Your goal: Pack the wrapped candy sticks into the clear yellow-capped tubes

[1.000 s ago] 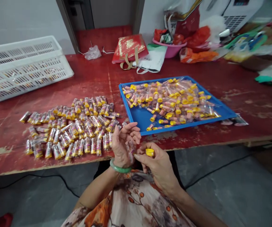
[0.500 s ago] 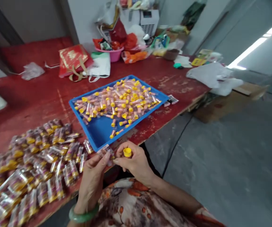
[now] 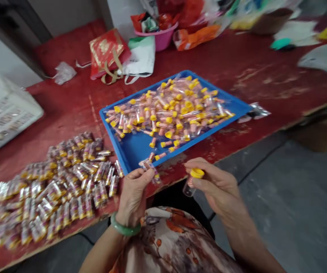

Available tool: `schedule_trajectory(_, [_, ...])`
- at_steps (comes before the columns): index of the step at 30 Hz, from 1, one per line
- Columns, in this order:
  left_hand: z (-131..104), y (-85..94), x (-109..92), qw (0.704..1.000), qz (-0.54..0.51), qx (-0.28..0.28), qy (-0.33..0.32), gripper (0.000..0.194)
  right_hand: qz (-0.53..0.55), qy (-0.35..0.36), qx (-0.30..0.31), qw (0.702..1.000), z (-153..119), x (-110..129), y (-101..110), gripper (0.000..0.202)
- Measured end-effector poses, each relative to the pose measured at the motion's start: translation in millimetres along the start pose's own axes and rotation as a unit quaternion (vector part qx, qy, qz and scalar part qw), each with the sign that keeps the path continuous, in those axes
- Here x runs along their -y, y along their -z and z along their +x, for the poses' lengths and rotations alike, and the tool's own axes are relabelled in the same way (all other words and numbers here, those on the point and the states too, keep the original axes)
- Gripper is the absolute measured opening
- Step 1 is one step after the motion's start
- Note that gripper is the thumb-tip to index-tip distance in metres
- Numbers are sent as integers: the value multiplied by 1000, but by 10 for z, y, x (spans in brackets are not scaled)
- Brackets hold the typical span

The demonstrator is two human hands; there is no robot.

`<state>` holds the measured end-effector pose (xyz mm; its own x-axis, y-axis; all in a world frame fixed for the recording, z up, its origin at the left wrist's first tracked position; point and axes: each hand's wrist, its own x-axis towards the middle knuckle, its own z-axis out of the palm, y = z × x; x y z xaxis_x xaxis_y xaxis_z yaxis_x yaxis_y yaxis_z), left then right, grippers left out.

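Between the thumb and fingers of my left hand (image 3: 135, 189) is a small printed clear wrapper (image 3: 151, 167), at the near corner of the blue tray (image 3: 132, 148). What is inside the wrapper is too blurred to make out. My right hand (image 3: 222, 189), off the table's front edge, grips a small clear tube (image 3: 189, 188) by its yellow end (image 3: 197, 173). The tube's clear end points down and left. In the tray lies a heap of pink-labelled tubes (image 3: 177, 104) with yellow ends. Left of my left hand, several wrapped tubes (image 3: 66, 182) lie in rows on the red table.
The red table (image 3: 75, 110) has a worn front edge. A white crate (image 3: 10, 117) stands at the left. Farther back are a red gift bag (image 3: 106, 51), a white bag (image 3: 140, 57) and a pink basin (image 3: 163, 39). A silvery packet (image 3: 257, 111) lies by the tray's right corner.
The view has shifted left and closer, bringing the crate into sight. My right hand has moved right, away from my left, and the tube's clear body now shows. Both hands keep their hold.
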<state>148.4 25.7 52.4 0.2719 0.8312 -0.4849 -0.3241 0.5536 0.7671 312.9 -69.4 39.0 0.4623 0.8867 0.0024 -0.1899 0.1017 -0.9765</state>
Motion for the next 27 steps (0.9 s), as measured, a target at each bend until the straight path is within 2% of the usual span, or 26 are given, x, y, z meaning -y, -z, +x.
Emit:
schedule_trajectory(3, [27,-24,21,999,-44,-1,26,33,14,11,-16,1000,-36,-32,-31,18])
schedule_trajectory(5, [33,-43,26,996,-76,-4,52,36,33,25,-3,999,-74,-42,-93,14])
schedule_trajectory(7, [31,-62,30,992,-99,-6,72,37,26,61,18,998,-107,-47,-160,15])
schedule_trajectory(10, [18,-70,38,990,-113,-5,87,40,-49,147,22,988,-125,-57,-237,19])
schedule_trajectory(14, [-18,-43,36,989,-125,17,81,34,-180,282,-16,942,-121,-87,-294,25])
schedule_trajectory(16, [-36,-27,28,988,-131,14,83,33,-237,326,-39,914,-128,-108,-323,28])
schedule_trajectory(20, [-50,-4,32,988,-127,5,87,38,-337,415,-71,842,-170,-162,-407,28])
schedule_trajectory(22, [-49,11,50,989,-120,8,89,39,-357,442,-83,819,-195,-200,-452,32])
schedule_trajectory(27, [-60,62,94,993,-95,15,61,36,-388,458,-112,792,-211,-324,-520,37])
